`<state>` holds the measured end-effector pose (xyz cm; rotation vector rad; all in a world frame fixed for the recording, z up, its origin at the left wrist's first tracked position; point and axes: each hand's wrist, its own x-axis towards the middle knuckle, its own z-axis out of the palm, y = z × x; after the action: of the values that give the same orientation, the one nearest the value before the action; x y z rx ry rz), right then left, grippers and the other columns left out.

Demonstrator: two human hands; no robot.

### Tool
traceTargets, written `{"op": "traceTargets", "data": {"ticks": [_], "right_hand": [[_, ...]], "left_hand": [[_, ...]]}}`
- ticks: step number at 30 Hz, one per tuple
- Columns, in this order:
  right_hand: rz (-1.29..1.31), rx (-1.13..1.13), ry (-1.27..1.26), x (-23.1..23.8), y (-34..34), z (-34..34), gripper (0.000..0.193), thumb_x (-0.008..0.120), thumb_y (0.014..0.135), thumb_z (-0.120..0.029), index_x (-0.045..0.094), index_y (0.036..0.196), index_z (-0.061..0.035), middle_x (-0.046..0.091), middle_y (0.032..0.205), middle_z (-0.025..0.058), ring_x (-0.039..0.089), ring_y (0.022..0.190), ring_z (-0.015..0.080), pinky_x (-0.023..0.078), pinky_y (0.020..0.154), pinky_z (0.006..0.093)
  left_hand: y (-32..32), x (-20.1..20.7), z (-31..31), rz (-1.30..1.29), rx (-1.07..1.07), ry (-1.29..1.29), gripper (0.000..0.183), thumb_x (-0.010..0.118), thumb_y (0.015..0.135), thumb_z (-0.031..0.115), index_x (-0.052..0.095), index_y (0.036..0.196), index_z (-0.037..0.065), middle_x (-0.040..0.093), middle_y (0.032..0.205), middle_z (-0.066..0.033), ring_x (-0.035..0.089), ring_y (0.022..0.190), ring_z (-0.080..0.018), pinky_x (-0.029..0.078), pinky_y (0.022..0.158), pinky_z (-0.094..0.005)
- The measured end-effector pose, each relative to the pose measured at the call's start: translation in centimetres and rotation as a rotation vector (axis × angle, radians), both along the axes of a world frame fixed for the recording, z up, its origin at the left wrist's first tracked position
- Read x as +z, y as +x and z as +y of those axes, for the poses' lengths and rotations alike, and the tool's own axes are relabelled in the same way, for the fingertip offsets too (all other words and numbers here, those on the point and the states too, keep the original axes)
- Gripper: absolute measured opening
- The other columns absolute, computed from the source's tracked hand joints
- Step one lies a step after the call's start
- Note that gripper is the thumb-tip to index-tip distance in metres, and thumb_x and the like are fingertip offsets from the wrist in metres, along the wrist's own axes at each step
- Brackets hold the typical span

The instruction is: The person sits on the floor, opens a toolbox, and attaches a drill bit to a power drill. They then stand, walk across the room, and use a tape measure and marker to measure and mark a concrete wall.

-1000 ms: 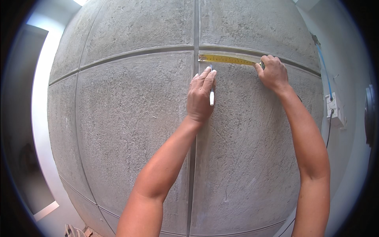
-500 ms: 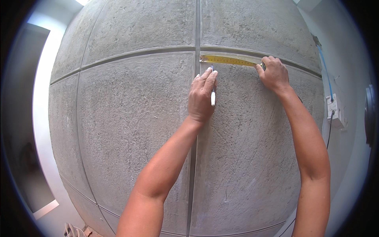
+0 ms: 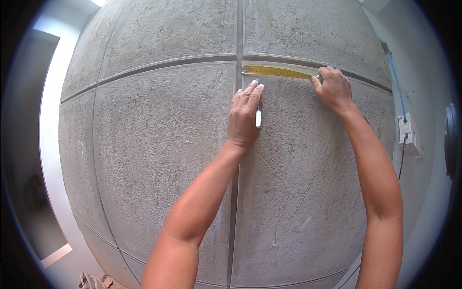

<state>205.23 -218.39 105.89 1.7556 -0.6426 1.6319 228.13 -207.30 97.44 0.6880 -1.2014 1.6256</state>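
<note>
A yellow tape measure (image 3: 276, 72) lies extended across the grey textured wall (image 3: 163, 144), just under a horizontal groove. Its hooked end sits at the vertical groove (image 3: 234, 212). My right hand (image 3: 333, 89) is closed round the tape's case, which the fingers mostly cover. My left hand (image 3: 245, 114) is closed on a pen (image 3: 258, 119) with a white end, its tip pointing up just below the blade near the hooked end. From this view I cannot tell whether the tip touches the wall.
On the right side wall is a white socket box (image 3: 408, 135), with a blue cable (image 3: 397, 84) above and a dark cord below. A dark opening with a white frame (image 3: 53, 144) is at the left. A pale bundle (image 3: 90, 281) lies at the bottom left.
Almost nothing differs. My left hand and the pen appear very slightly up and left, along with a small shift of the whole view. My right hand keeps its hold on the tape measure.
</note>
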Motion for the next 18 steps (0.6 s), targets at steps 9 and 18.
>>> {"op": "traceTargets", "data": {"ticks": [9, 18], "right_hand": [[-0.003, -0.003, -0.025, 0.09, 0.04, -0.43, 0.029, 0.066, 0.097, -0.031, 0.071, 0.100, -0.0026, 0.071, 0.098, 0.0139, 0.069, 0.098, 0.0299, 0.056, 0.088, 0.0465], [0.005, -0.021, 0.010, -0.02, 0.18, -0.06, 0.029, 0.065, 0.099, -0.032, 0.071, 0.101, -0.0044, 0.072, 0.098, 0.0114, 0.069, 0.098, 0.0268, 0.056, 0.090, 0.0450]], "left_hand": [[0.00, -0.12, 0.16, 0.004, -0.001, 0.017, 0.030, 0.063, 0.098, 0.007, 0.067, 0.127, 0.004, 0.067, 0.132, -0.0199, 0.064, 0.124, -0.0375, 0.050, 0.108, -0.0478], [-0.09, 0.03, -0.01, 0.014, 0.080, 0.022, 0.032, 0.062, 0.098, 0.006, 0.066, 0.131, 0.007, 0.067, 0.134, -0.0145, 0.063, 0.126, -0.0326, 0.047, 0.110, -0.0501]]}}
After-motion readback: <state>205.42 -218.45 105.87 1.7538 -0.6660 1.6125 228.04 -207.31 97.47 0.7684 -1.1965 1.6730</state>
